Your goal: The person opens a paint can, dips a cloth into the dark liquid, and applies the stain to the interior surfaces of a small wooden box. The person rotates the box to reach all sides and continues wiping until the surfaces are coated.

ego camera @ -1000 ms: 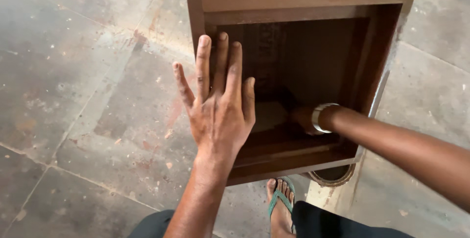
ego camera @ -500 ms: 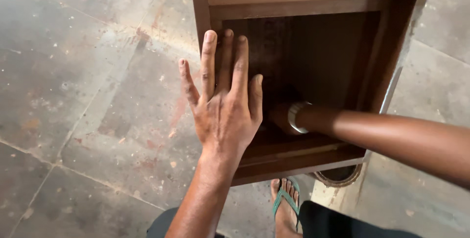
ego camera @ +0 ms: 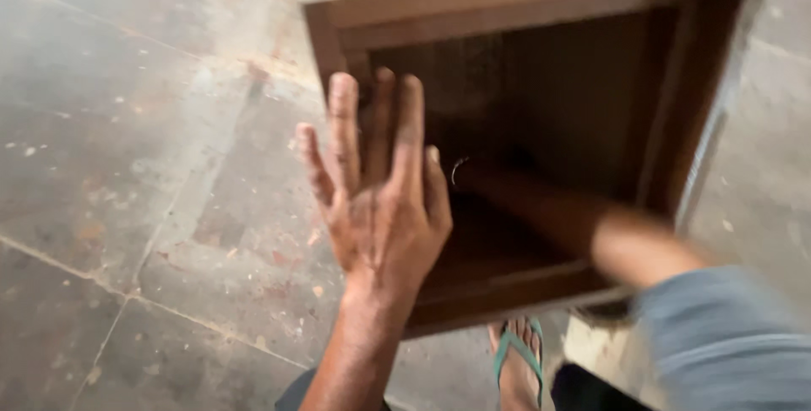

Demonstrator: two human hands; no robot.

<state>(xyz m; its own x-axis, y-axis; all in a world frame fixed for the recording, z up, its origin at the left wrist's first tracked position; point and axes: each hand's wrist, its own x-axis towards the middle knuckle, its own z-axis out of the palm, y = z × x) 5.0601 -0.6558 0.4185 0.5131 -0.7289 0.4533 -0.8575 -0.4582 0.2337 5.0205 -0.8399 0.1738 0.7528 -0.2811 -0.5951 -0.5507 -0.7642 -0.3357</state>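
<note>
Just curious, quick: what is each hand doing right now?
Left hand: open, fingers spread, flat against the wooden box.
Right hand: hidden inside the box, cannot be told.

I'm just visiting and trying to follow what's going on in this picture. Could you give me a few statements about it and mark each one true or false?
1. The left hand is spread flat with open fingers against the side of the dark brown open wooden box. True.
2. The right arm reaches into the box. True; its hand is hidden behind the left hand.
3. The box stands on a green lawn. False: it stands on a grey, stained stone-tile floor.
4. The foot below the box wears a red boot. False: it wears a teal flip-flop.
</note>
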